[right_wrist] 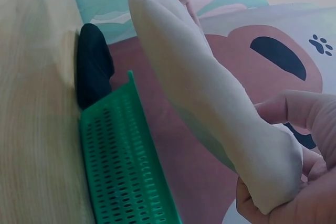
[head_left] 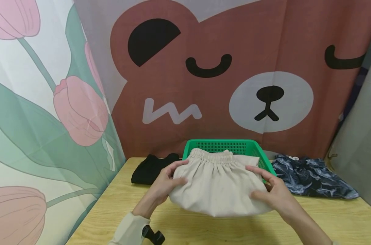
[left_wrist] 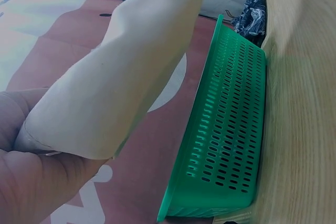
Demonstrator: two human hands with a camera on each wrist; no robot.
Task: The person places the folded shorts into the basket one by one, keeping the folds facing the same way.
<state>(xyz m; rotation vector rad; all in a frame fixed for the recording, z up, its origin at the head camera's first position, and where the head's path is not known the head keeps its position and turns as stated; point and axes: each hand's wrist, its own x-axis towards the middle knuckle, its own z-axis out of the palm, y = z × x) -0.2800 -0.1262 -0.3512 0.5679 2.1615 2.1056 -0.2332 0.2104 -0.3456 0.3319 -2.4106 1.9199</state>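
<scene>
Between my two hands a folded cream garment (head_left: 217,185) with a gathered elastic waistband is held up above the table; whether it is shorts or a skirt I cannot tell. My left hand (head_left: 167,182) grips its left side, thumb on the near face. On the right side my right hand (head_left: 272,190) pinches it between thumb and fingers, as the right wrist view also shows. Behind and below the garment stands a green perforated basket (head_left: 222,142), partly hidden by it in the head view. Both wrist views show the garment apart from the basket.
A folded black cloth item (head_left: 153,170) lies left of the basket on the wooden table (head_left: 112,211). To the right lies a dark blue patterned garment (head_left: 314,178). A curtain with a bear print (head_left: 173,81) hangs behind the table.
</scene>
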